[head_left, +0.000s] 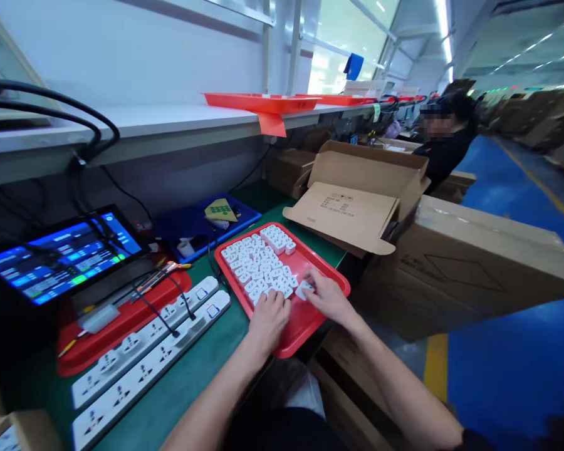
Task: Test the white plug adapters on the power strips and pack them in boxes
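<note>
A red tray (310, 316) holds many small white socket blocks (256, 266) with dark slots, likely plug adapters, lying close together over its left part. At the far end a tidier cluster of the same blocks (276, 238) stands in rows. My right hand (329, 297) is over the tray's right side, its thumb and fingers closed on one white socket block (304, 290) apart from the pile. My left hand (271, 319) rests at the pile's near edge, fingers bent down against the blocks. Whatever is under its fingertips is hidden.
Two white power strips (150, 369) with cords lie left on the green table (207, 363). Behind them are a lit screen (66, 257), another red tray (122, 326) and a blue tray (202, 225). Cardboard boxes (474, 269) stand right; a person (451, 138) sits beyond.
</note>
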Demonstrator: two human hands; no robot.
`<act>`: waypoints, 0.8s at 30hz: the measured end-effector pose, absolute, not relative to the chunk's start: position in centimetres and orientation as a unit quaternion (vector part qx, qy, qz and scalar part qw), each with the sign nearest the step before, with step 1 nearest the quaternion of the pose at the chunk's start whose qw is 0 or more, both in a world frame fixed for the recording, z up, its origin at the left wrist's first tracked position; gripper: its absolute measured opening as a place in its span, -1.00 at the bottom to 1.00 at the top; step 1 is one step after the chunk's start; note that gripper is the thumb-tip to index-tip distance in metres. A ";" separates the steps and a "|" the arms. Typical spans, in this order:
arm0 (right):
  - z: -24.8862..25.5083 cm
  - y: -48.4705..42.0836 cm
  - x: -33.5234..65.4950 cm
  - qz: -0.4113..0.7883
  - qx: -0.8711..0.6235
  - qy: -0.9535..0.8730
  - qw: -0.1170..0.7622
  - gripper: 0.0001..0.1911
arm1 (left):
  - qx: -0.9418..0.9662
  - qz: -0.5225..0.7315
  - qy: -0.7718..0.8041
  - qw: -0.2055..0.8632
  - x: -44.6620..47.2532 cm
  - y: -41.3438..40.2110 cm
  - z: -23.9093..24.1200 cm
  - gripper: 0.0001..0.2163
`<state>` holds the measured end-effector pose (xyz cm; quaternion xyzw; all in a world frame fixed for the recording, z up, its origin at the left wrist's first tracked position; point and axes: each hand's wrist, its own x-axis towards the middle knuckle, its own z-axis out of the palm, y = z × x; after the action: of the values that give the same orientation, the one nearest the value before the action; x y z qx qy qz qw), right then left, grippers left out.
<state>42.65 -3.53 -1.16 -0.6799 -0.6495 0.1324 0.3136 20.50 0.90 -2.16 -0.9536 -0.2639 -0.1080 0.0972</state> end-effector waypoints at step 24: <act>4.5 -0.8 17.6 0.224 -0.339 -0.880 0.245 -0.58 | -0.411 -0.509 -0.500 -0.567 -5.2 -11.9 0.8 -0.34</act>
<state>17.64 -0.85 4.49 -0.3388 -0.8803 0.2240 0.2451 -5.19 -11.89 0.78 -0.4115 -0.5001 -0.5093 -0.5667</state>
